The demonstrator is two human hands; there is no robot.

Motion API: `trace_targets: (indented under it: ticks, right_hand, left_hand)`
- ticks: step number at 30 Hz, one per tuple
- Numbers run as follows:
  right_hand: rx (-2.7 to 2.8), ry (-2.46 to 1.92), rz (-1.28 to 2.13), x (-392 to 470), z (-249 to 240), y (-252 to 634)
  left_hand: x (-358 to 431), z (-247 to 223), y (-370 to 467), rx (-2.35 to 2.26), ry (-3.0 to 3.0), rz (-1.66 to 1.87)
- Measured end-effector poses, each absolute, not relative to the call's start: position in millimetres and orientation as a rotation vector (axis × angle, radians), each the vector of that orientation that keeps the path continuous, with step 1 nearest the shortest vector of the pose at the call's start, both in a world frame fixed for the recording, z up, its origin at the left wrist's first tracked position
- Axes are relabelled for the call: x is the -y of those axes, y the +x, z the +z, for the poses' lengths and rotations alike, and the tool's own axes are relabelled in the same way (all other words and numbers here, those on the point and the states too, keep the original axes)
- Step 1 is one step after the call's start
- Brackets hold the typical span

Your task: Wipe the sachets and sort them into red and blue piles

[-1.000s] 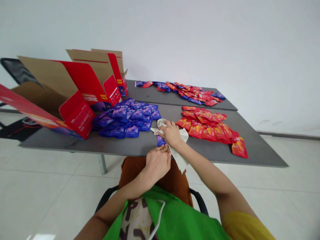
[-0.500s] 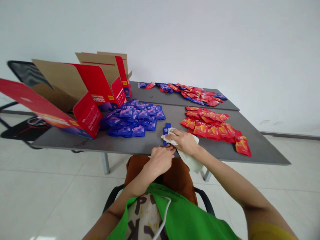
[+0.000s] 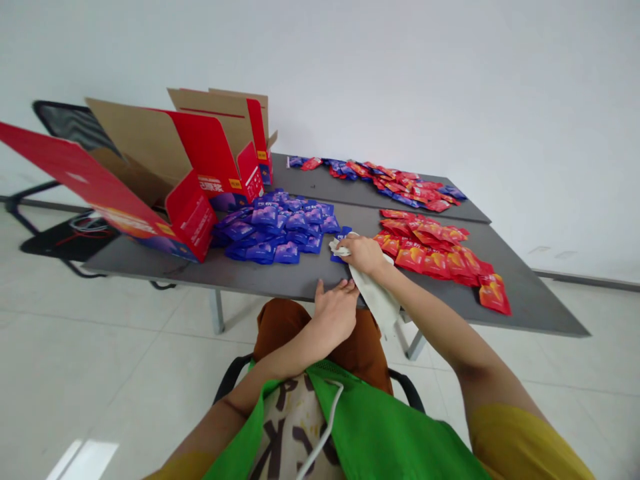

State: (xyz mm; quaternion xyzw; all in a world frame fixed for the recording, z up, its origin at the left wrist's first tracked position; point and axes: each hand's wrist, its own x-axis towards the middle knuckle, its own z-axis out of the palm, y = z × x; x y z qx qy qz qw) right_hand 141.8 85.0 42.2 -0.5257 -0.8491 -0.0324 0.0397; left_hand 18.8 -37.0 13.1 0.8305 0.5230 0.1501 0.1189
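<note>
My right hand (image 3: 363, 255) is closed on a whitish cloth (image 3: 376, 293) and presses it over a blue pouch (image 3: 345, 233); only the pouch's upper end and part of its left side show. The cloth's loose end hangs past the table's front edge. My left hand (image 3: 336, 309) lies at that edge with its fingers spread, just below the cloth, holding nothing. Left of the covered pouch is a heap of blue pouches (image 3: 280, 227). To the right, red pouches (image 3: 430, 247) lie in overlapping rows.
Open red cardboard boxes (image 3: 193, 217) stand along the left of the grey table (image 3: 280, 280). A mixed pile of red and blue pouches (image 3: 400, 183) lies at the back. Behind the boxes is a black chair (image 3: 60, 237) with cables on its seat.
My right hand has slid the cloth up along the blue pouch, away from me. My left hand has come off the pouch's lower end, and its fingers have spread.
</note>
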Motion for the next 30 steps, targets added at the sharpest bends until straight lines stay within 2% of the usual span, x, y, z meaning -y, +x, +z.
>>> trace_targets:
  ticks: [6, 13, 17, 21, 30]
  right_hand:
    - [2.393, -1.565, -0.112, -68, 56, 174]
    - [2.536, -1.46, -0.047, -71, 35, 170]
    - [2.58, -1.483, -0.112, -82, 22, 162]
    - [2.548, -1.634, -0.224, -105, 29, 153]
    - [2.443, -1.833, -0.153, -132, 53, 145]
  left_hand:
    - [10, 0, 31, -1.856, 2.28, 0.879]
    - [-16, -9, 49, -1.916, 2.398, 0.527]
    - [-15, 0, 52, -1.971, 2.395, 0.456]
    - [-19, 14, 57, -2.007, 2.365, 0.401]
    - [-25, 17, 63, -1.999, 2.494, 0.193]
